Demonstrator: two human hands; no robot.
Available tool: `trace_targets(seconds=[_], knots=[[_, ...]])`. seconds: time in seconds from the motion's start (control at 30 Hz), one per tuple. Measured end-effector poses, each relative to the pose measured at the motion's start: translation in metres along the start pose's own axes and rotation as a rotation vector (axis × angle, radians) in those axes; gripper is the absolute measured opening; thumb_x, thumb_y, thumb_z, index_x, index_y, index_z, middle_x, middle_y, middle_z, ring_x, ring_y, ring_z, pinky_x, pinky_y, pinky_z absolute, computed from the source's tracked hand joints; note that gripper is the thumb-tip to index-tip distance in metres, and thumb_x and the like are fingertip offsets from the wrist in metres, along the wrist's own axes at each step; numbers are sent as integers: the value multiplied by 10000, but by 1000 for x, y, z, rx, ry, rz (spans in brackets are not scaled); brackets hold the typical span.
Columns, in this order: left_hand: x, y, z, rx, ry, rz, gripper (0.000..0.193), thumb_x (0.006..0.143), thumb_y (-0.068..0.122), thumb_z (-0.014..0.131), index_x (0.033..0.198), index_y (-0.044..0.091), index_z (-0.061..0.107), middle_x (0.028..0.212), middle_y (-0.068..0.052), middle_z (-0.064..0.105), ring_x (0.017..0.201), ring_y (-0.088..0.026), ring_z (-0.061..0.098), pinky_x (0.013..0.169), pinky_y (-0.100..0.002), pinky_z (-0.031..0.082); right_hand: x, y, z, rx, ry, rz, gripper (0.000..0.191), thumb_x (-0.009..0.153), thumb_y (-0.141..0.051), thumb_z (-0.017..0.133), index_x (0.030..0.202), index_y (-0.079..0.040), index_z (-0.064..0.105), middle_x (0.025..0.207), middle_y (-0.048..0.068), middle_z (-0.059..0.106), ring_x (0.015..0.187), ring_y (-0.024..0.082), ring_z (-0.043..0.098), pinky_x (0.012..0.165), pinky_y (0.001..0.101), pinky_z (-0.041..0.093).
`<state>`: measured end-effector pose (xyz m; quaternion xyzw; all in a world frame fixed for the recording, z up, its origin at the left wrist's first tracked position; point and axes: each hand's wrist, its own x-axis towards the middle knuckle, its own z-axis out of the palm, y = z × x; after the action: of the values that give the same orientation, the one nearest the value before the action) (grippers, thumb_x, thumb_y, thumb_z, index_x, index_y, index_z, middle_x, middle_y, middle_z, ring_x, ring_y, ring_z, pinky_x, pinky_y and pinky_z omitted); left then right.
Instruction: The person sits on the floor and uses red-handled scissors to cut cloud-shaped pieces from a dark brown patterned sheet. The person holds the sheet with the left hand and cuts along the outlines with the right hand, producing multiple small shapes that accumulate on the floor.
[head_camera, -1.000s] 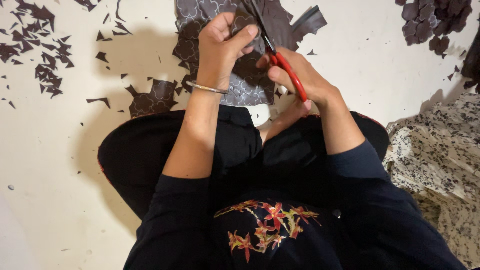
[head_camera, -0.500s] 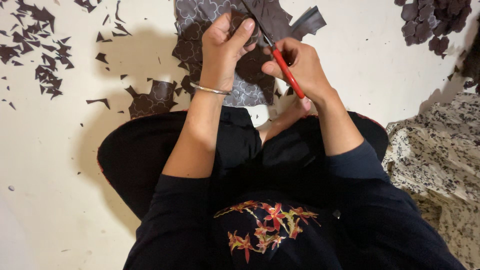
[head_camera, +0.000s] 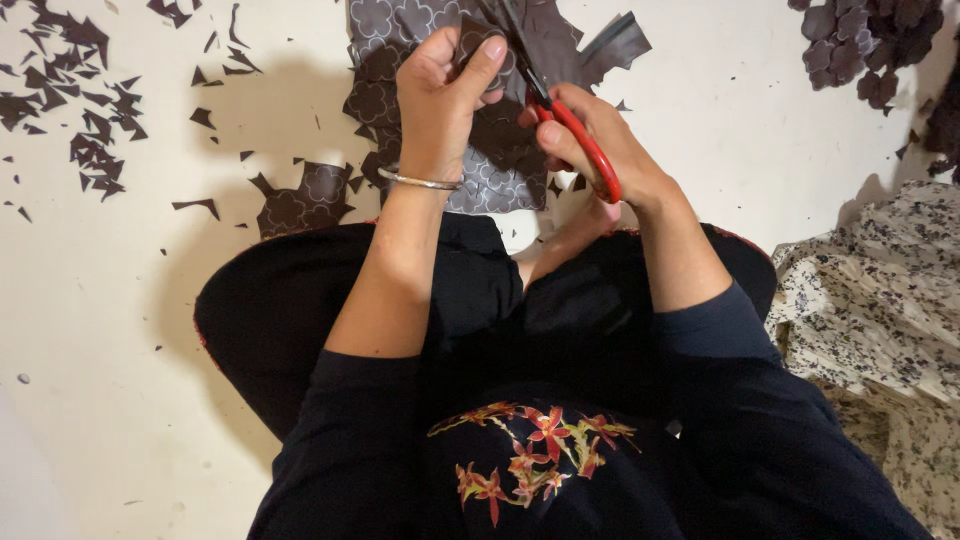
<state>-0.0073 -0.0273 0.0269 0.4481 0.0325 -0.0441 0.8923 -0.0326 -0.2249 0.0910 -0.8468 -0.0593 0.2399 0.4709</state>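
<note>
Seemed to be mid-cut, trimming a shape out of patterned material. Pinched a small brown piece (head_camera: 482, 42) in the left hand (head_camera: 445, 100), grip closed on it with the thumb across the front, and held it up over the lap, above the larger patterned sheet (head_camera: 400, 40) lying on the floor (head_camera: 120, 350). Worked red-handled scissors (head_camera: 592, 152) with the right hand (head_camera: 635, 170), grip wrapped shut through the handles, blades pointing up and away into the piece's edge. Could not tell for sure how far the blades stood apart, being dark against dark material. Judged that a further cut would call for turning the piece a little in the left fingers so the blades could follow the curved outline, in short snips and clear of the thumb. Looked thin and stiff-ish, like faux leather or coated fabric: dark brown, printed with pale clover-like outlines, small enough to be half hidden by the fingers. Wore a thin metal bangle (head_camera: 418, 181) at the left wrist. Left jagged offcuts (head_camera: 90, 110) scattered on the floor to the left, a heap of rounded cut shapes (head_camera: 860, 40) at upper right, and a speckled cloth (head_camera: 880, 290) at the right.
</note>
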Motion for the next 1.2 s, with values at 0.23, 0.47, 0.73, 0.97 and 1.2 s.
trace_targets(seconds=[0.23,0.47,0.73,0.97,1.2], knots=[[0,-2,1,35,17,16,180,970,207,764,970,33,717,864,-2,728,762,-57,660,691,-225,566,-3,-3,-2,-32,-18,-30,917,807,-938,498,1046,-58,603,796,13,575,663,120,650,585,273,554],[1,-4,2,14,10,15,177,988,194,765,965,30,701,862,6,702,769,-58,640,704,-233,567,-5,2,2,20,37,9,873,792,-921,518,962,-66,568,760,6,532,598,95,566,515,255,497],[2,14,-5,48,-21,-100,168,919,117,746,1045,9,717,861,2,725,744,-76,702,683,-235,603,-1,4,-21,-85,88,-87,836,893,-852,586,1149,-57,609,967,30,608,881,134,634,774,302,532],[2,16,-11,295,-34,-7,149,946,116,776,1017,-11,746,817,-19,719,711,-73,673,647,-213,548,-1,4,-21,-261,-1,-80,926,812,-876,584,1217,-44,620,1005,61,662,876,200,653,734,340,526],[2,20,-12,254,-104,19,153,1002,154,698,985,3,719,838,-11,713,734,-69,701,679,-212,584,1,7,-18,-263,-7,-30,992,734,-943,538,1192,-69,638,992,94,689,854,219,697,682,353,559]])
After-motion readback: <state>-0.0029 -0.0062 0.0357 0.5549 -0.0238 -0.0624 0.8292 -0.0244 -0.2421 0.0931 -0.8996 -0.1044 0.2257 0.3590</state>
